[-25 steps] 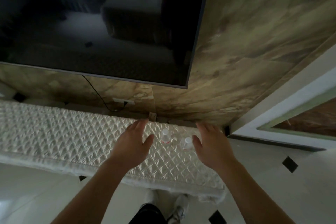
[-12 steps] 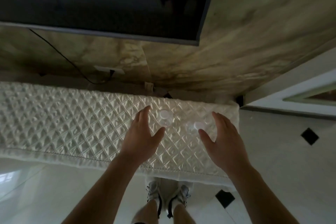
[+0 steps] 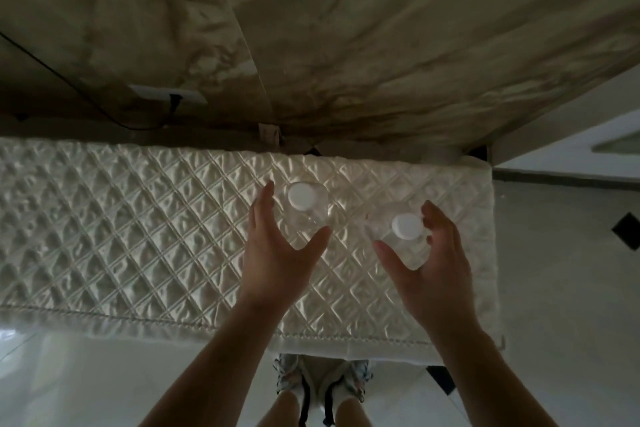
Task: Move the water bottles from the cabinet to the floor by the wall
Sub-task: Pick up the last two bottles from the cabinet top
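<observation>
On the cabinet [image 3: 138, 218], toward its right end, the left bottle [image 3: 306, 208] and the right bottle [image 3: 406, 230] are standing upright (white caps up). The left hand [image 3: 277, 260] is cupping the left bottle, its fingers [image 3: 263, 211] spread wide. The right hand [image 3: 436, 270] is curving round the right bottle; I cannot tell whether it is gripping.

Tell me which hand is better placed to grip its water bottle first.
Right, narrowly. The right hand has curled fingers and thumb bracketing the right bottle; the left hand is straighter beside the left bottle. Contact is unclear.
</observation>
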